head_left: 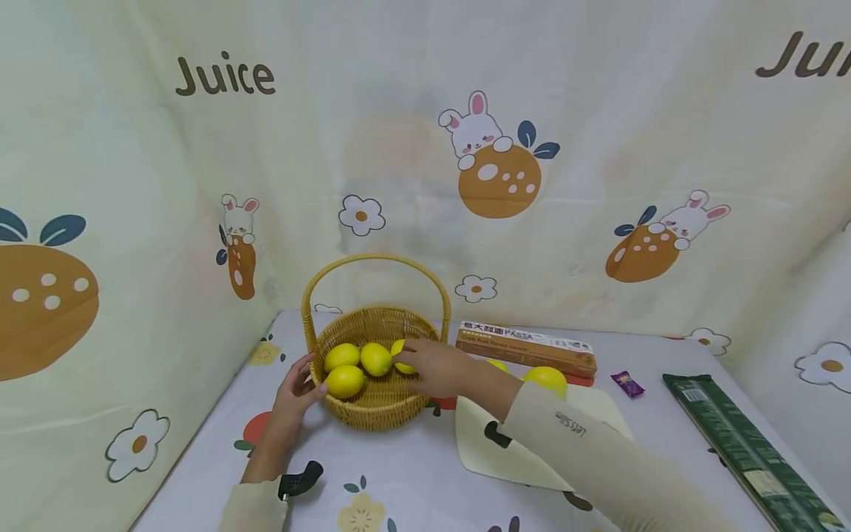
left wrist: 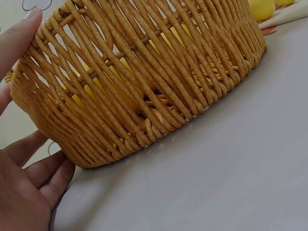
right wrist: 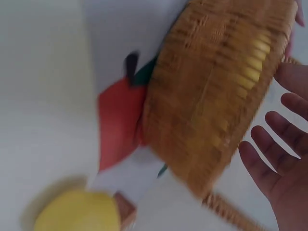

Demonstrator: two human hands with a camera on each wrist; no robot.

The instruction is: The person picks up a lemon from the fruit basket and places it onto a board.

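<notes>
A wicker basket [head_left: 377, 420] with a tall arched handle stands on the table at the back. Several yellow lemons [head_left: 345, 382] lie inside it, mostly towards the left. My left hand [head_left: 297, 395] grips the basket's left side, thumb at the rim and fingers against the outer wall, as the left wrist view shows. Over the basket's right rim reaches my right hand [head_left: 442, 367], partly covering one lemon [head_left: 398, 348] in the head view. From the right wrist, its fingers [right wrist: 262, 161] look extended and apart, with nothing held in them.
Right of the basket, a lemon [head_left: 547, 380] rests on a pale cutting board [head_left: 485, 451], another partly hidden behind my right arm. A pasta box [head_left: 525, 351] lies behind. Farther right are a purple wrapped candy [head_left: 628, 384] and a long green packet [head_left: 744, 443].
</notes>
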